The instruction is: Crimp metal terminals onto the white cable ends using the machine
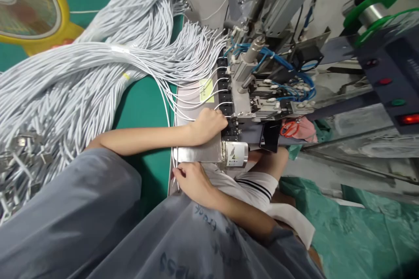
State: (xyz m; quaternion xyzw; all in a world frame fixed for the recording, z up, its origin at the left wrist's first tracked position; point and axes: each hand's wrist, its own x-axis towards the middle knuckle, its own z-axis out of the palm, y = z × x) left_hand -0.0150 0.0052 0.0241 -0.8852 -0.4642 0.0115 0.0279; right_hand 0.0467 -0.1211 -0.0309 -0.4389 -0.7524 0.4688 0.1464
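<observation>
My left hand (209, 126), fingers closed, is at the lowest black slots (232, 127) of the machine (242, 100); its fingertips and whatever they hold are hidden. Lower down, by the metal plate's edge, my right hand (194, 183) is closed with thumb and forefinger around thin white cables (175, 163). Several white cables curve from a large bundle (131, 54) into the row of black slots. A yellow label (206, 90) lies under some of them on the plate (196, 153).
A yellow fan (70, 30) stands at upper left. More cables with metal connectors (26, 152) lie at left on the green table (157, 139). Right of the machine are a dark phone (270, 136), orange-handled scissors (290, 128), a pink cloth (306, 128) and a green spool (369, 13).
</observation>
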